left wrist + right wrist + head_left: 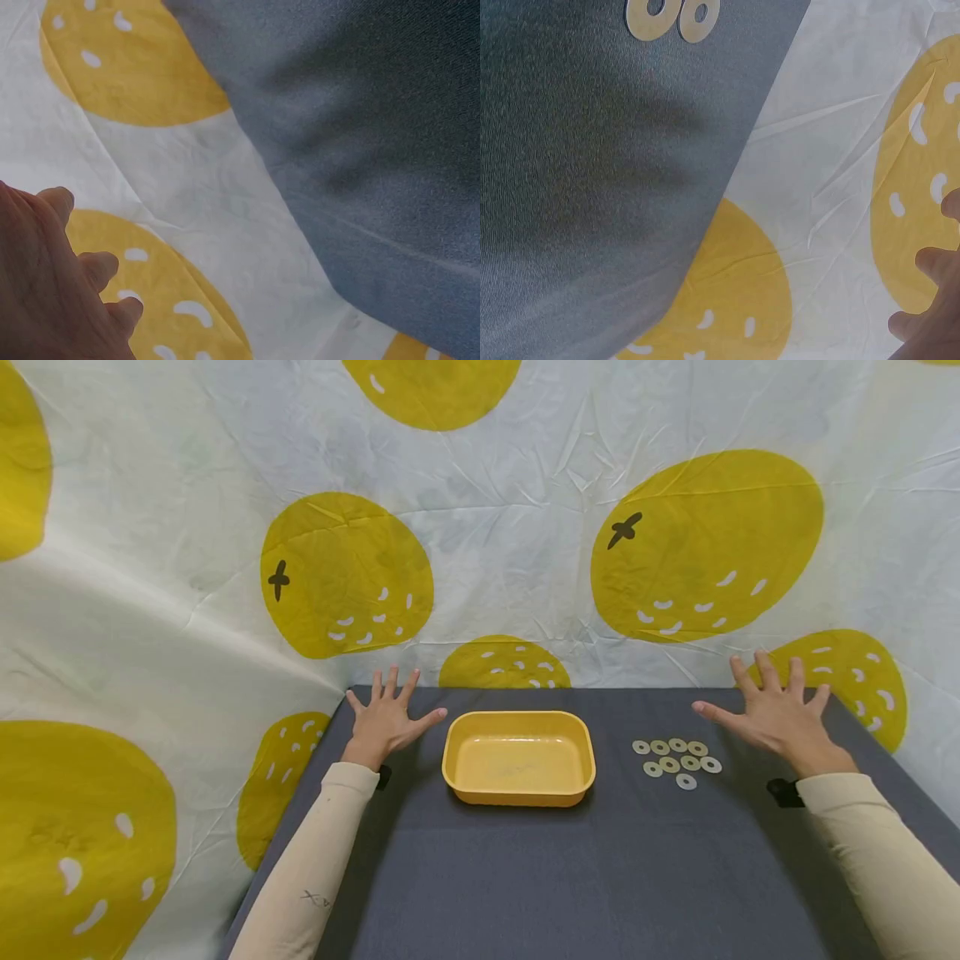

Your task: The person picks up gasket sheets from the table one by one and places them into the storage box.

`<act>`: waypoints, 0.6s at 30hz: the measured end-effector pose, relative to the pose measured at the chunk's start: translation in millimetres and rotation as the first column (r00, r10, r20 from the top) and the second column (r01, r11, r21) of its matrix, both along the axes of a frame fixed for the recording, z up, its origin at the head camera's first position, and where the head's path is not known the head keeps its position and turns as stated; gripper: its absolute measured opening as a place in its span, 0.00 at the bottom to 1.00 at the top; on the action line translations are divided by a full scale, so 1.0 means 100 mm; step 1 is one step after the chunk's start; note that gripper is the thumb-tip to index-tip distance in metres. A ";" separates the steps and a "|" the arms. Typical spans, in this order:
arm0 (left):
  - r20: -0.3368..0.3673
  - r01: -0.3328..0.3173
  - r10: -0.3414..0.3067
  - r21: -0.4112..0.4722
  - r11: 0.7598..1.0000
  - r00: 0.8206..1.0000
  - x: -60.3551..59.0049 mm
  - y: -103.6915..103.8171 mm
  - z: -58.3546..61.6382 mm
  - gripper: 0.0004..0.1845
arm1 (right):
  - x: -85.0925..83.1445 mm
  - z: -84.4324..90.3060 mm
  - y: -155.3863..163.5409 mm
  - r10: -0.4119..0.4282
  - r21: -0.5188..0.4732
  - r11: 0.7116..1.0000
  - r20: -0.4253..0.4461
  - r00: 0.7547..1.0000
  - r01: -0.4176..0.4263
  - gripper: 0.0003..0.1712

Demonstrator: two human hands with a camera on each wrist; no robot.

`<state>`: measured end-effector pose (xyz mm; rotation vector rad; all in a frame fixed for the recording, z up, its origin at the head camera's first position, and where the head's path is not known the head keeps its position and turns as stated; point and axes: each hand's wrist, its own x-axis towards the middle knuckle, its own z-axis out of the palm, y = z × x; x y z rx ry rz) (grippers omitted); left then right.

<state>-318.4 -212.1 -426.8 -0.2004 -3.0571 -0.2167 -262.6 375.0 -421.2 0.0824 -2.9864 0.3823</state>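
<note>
Nine flat metal washers (676, 766) lie in a close group on a dark table (562, 877), at three o'clock from a shallow yellow tray (517, 798). One washer sits alone at the group's six o'clock. No washer lies inside the tray, and neither hand touches one; judging by this layout, handling appears not to have begun, with every visible washer left to handle and nothing yet done.

The person's left hand (381, 724) is at the tray's left, between nine and ten o'clock, fingers straight and spread, gripping nothing. The right hand (783, 720), likewise splayed and bare of any object, is at two o'clock from the washers. Both stand apart from tray and washers.

Pale sleeves (300, 868) reach in from seven and five o'clock. Beyond the table, at twelve o'clock, hangs a white cloth (517, 527) printed with large yellow fruit.
</note>
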 end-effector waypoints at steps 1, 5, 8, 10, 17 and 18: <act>0.000 0.000 0.000 0.004 1.000 1.000 0.01 0.00 0.00 0.56 | 0.01 0.00 -0.01 0.004 -0.004 1.000 0.002 1.000 -0.004 0.62; 0.005 0.000 0.000 0.018 1.000 1.000 0.05 -0.01 -0.01 0.56 | 0.03 0.01 -0.03 0.017 -0.016 1.000 0.011 1.000 -0.016 0.62; 0.007 -0.001 0.001 0.021 1.000 1.000 0.07 -0.01 0.00 0.55 | 0.04 0.02 -0.03 0.018 -0.021 1.000 0.019 1.000 -0.017 0.61; 0.005 0.000 0.000 0.019 1.000 1.000 0.08 0.00 0.02 0.55 | 0.03 0.04 -0.02 0.015 -0.020 1.000 0.024 1.000 -0.015 0.61; -0.004 0.002 -0.002 0.049 0.999 1.000 0.13 0.01 0.08 0.53 | 0.07 0.11 -0.02 0.008 -0.024 1.000 0.029 1.000 -0.007 0.61; -0.004 0.001 -0.001 0.059 0.998 1.000 0.15 0.01 0.08 0.52 | 0.08 0.12 -0.02 0.009 -0.025 1.000 0.029 1.000 -0.008 0.60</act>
